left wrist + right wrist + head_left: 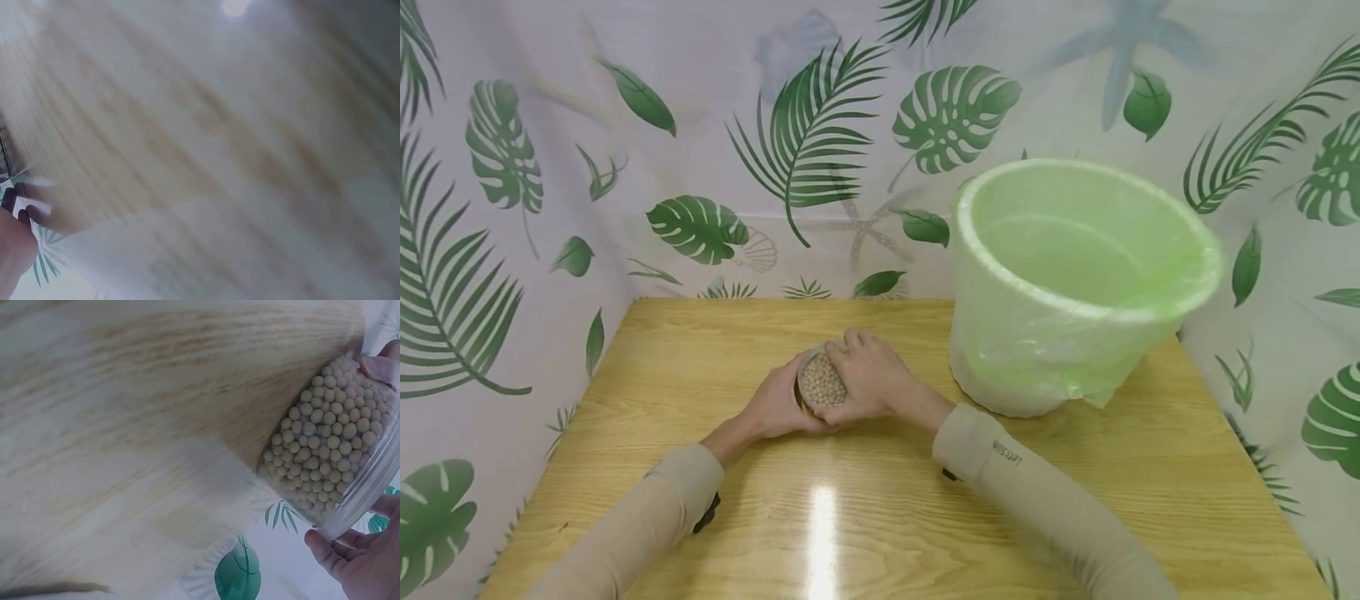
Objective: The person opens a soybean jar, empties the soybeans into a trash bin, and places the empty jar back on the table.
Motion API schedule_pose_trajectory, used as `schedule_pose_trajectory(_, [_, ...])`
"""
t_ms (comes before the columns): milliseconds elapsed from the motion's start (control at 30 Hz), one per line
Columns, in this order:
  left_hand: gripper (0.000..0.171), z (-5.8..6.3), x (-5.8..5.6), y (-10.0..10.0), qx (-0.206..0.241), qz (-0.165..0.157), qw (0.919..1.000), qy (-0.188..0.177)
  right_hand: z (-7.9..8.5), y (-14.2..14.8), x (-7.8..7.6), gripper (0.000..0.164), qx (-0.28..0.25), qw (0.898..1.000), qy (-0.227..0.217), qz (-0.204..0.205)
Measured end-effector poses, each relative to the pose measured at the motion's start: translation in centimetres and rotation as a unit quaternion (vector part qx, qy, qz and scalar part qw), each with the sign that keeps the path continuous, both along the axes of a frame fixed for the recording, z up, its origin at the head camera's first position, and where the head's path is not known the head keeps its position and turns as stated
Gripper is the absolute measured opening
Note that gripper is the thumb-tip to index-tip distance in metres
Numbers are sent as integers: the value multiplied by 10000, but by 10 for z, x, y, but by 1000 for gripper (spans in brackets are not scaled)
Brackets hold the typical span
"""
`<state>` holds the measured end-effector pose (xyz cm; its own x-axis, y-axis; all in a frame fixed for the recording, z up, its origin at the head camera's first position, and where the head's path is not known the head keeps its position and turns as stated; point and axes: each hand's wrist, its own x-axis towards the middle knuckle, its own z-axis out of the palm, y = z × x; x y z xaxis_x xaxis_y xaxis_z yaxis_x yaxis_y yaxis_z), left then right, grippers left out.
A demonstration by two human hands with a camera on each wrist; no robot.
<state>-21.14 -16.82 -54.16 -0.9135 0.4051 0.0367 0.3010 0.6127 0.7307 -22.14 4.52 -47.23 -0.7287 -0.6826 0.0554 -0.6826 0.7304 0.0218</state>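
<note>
Both hands are on a clear jar [822,382] filled with round beige beans. My left hand [782,402] grips its left side, palm turned toward it. From the right, my right hand [874,379] lies over the jar's upper part, covering some of it. In the right wrist view, the jar [328,437] shows closely packed beans behind its clear wall. There, the right hand [375,562] holds the jar's thick clear end between thumb and fingers. Only a bit of the left hand [15,247] shows at the left wrist view's edge.
A large white bucket [1000,354] lined with a thin green bag [1082,358] stands at the right rear of the wooden table [715,333]. Leaf-patterned sheeting [692,158] hangs behind the table and at both sides.
</note>
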Motion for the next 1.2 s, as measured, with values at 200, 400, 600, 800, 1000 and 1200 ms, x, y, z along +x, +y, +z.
schedule_pose_trajectory(200, [124,2,-1,2,-8,-7,10000,-24,1,2,-2,104,137,9999,-28,44])
schedule_pose_trajectory(400, [127,2,-2,3,-74,-33,9999,-105,4,5,-4,100,74,9994,-148,299])
schedule_pose_trajectory(600, [127,2,2,4,-35,-76,9999,-113,5,12,-6,97,-76,9974,-232,672])
schedule_pose_trajectory(800, [123,2,18,10,-62,238,9997,9,4,16,5,100,-209,9984,-466,246])
schedule_pose_trajectory(1000, [122,-2,28,17,-158,633,9978,136,6,10,18,98,-319,9972,-502,-459])
schedule_pose_trajectory(1200, [121,-5,25,17,-32,467,9987,205,5,8,16,92,-228,9977,-443,-454])
